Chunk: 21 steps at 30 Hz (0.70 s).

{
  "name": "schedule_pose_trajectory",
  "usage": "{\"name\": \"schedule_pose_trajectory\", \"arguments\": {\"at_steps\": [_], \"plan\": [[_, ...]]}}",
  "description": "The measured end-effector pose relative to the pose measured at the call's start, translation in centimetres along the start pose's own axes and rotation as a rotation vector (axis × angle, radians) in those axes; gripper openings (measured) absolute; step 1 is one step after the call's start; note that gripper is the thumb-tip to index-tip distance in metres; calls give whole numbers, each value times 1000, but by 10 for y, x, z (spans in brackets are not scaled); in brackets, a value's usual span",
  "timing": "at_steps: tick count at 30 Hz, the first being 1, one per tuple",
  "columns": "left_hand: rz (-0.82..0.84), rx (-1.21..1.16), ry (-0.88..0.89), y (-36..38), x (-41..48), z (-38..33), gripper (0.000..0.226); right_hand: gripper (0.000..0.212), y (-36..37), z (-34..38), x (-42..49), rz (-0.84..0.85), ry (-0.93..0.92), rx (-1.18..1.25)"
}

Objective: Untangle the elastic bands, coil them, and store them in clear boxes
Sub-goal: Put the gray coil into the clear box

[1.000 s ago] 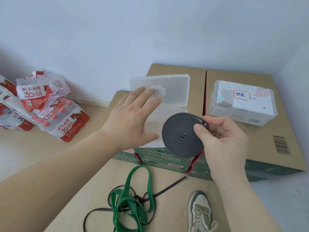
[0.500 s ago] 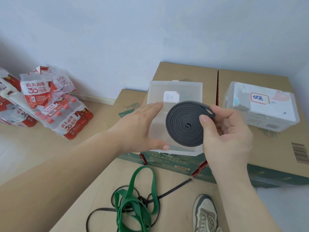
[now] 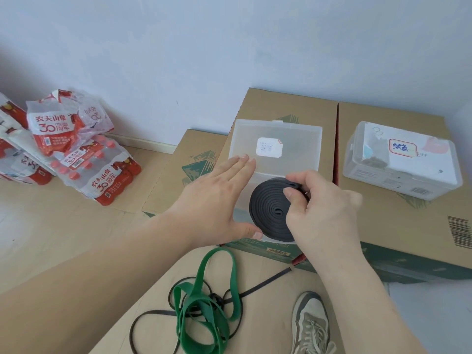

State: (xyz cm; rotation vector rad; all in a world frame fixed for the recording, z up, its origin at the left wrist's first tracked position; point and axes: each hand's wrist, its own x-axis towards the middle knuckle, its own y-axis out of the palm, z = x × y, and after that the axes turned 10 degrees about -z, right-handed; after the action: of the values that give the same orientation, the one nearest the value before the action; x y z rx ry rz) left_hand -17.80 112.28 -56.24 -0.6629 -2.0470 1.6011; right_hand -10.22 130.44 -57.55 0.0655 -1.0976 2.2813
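Your right hand [image 3: 324, 208] pinches the dark grey band [image 3: 268, 213], wound into a tight flat spiral, at the near half of the open clear box [image 3: 245, 139], which your left hand [image 3: 217, 198] touches with straight fingers, on brown cardboard cartons [image 3: 408, 226] against a pale wall [image 3: 229, 47], while a green band [image 3: 204, 302] lies tangled with a thin black band [image 3: 265, 279] on the wooden floor [image 3: 51, 226].

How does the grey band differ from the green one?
The grey band is a tight flat spiral; the green band sprawls in loose loops. The right hand pinches the grey band at the open clear box; the green band lies on the floor, tangled with a black band. Both are flat strips.
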Motion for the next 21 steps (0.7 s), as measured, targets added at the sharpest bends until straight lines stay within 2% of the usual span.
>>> {"name": "schedule_pose_trajectory", "arguments": {"at_steps": [5, 10, 21], "plan": [[40, 14, 20, -3, 1, -4, 124, 19, 4, -1, -2, 18, -3, -99], [-90, -43, 104, 2, -16, -4, 104, 23, 14, -2, -4, -17, -10, -99], [-36, -167, -33, 10, -19, -13, 98, 20, 10, -1, -2, -37, 13, 67]]}}
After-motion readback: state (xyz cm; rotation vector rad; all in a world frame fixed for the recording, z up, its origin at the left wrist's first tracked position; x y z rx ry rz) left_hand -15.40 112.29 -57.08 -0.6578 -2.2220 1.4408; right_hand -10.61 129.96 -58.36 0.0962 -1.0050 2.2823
